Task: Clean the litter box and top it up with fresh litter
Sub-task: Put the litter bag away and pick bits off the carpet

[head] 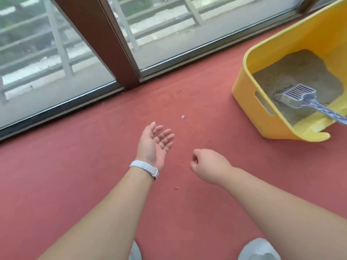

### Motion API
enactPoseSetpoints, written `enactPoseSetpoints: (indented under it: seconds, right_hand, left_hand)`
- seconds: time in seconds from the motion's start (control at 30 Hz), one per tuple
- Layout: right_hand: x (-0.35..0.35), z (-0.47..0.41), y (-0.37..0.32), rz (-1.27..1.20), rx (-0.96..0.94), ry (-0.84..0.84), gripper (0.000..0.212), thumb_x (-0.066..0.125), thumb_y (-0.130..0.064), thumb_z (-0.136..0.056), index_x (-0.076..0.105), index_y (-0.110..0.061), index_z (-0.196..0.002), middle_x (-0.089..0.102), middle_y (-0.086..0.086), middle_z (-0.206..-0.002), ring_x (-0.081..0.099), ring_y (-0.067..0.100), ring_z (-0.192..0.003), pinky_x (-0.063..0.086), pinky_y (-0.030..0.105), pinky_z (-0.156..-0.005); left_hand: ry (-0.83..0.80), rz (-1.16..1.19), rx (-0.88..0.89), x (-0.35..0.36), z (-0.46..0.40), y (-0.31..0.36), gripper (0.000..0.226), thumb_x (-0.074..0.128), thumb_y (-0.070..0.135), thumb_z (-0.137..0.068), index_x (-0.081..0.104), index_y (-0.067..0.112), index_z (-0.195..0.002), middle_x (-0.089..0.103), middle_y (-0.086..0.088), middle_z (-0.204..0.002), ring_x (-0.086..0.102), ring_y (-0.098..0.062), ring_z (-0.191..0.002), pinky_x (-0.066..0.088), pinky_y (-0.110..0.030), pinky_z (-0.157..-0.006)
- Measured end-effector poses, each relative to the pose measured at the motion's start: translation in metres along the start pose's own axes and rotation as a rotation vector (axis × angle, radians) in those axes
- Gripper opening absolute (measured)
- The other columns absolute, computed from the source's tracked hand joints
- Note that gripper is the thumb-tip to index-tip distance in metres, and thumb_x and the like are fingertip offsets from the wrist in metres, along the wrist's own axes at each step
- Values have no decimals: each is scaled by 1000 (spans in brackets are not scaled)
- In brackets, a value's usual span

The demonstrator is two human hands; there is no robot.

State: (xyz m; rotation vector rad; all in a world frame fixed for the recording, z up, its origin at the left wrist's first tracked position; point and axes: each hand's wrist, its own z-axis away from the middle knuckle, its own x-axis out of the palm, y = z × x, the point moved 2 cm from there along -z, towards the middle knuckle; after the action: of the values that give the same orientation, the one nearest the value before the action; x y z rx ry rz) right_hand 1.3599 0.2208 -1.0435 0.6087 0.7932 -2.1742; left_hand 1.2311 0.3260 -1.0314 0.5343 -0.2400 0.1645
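The person seems to be gathering spilled bits [176, 188] off the red floor [93, 175]: left hand [155, 142] lying released, palm up, right hand [205, 165] curling, its pinch hidden. The yellow litter box [262, 59] is sitting well right, scoop [300, 96] inside. Next comes picking each crumb.

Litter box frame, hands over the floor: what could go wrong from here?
1. The scoop leans on the rim of the yellow litter box; a bump might tip it out.
2. Scattered crumbs and a pale clump lie on the red floor; small ones may get missed.
3. The left hand is cupped palm up, the right hand curled; anything collected could spill.
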Motion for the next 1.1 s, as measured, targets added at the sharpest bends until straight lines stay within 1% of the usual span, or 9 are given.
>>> enactPoseSetpoints:
  seconds: [0.07,0.13,0.3,0.43,0.53,0.67,0.8,0.97,1.1]
  right_hand:
    - [14,-13,6,41,-12,-24,22,43,-30,-91,57,-18,-105,62,2,-106,58,27,-96,48,34,-76]
    - [21,-22,10,78,-20,-24,24,44,-29,-92,57,-18,-108,62,3,-110,59,28,-100,47,34,-78]
    - [29,-35,4,90,-90,48,23,46,-29,-93,56,-17,-110,62,4,-112,59,29,-104,49,37,-82]
    - [45,-47,-8,172,-229,74,20,48,-29,-92,54,-16,-106,57,6,-111,57,31,-108,47,39,-84]
    - [55,-53,-10,216,-280,65,18,50,-26,-91,53,-13,-103,55,9,-109,56,33,-108,46,41,-84]
    - [59,-54,-6,217,-272,102,14,49,-21,-92,54,-11,-101,54,11,-107,57,34,-104,45,40,-83]
    - [61,-55,-6,215,-260,126,14,53,-21,-92,56,-11,-100,55,11,-106,58,34,-105,46,41,-84]
    - [61,-60,-8,243,-283,135,15,53,-23,-94,58,-10,-99,57,9,-106,57,32,-108,45,38,-87]
    - [64,-55,-6,185,-235,153,15,52,-24,-95,58,-11,-100,57,9,-107,57,33,-107,47,40,-87]
  left_hand:
    - [-21,58,3,-7,-11,-6,32,48,44,-94,57,14,-100,67,-8,-95,65,-23,-85,48,-34,-80]
    - [-32,70,2,-12,-18,-12,36,47,46,-94,58,13,-101,67,-9,-96,66,-24,-86,49,-35,-80]
    - [-44,81,-1,-25,-22,-20,36,47,45,-94,59,12,-102,67,-9,-95,65,-24,-87,49,-36,-81]
    - [-14,97,7,-40,-32,-28,36,47,45,-94,59,12,-101,68,-9,-93,65,-24,-86,48,-36,-82]
    - [-2,113,16,-48,-38,-32,35,48,45,-93,59,12,-100,68,-8,-92,65,-24,-86,48,-36,-83]
    - [-12,128,3,-53,-36,-42,35,48,44,-93,58,12,-100,68,-8,-91,65,-23,-84,47,-35,-82]
    - [-32,124,-11,-57,-31,-50,36,48,44,-93,58,11,-100,68,-10,-92,66,-24,-83,48,-34,-78]
    - [-59,136,-14,-62,-32,-52,39,48,45,-93,58,9,-104,68,-12,-96,67,-25,-85,49,-35,-81]
    - [-78,154,-12,-65,-31,-51,40,48,45,-93,58,8,-105,68,-13,-96,66,-25,-87,49,-35,-81]
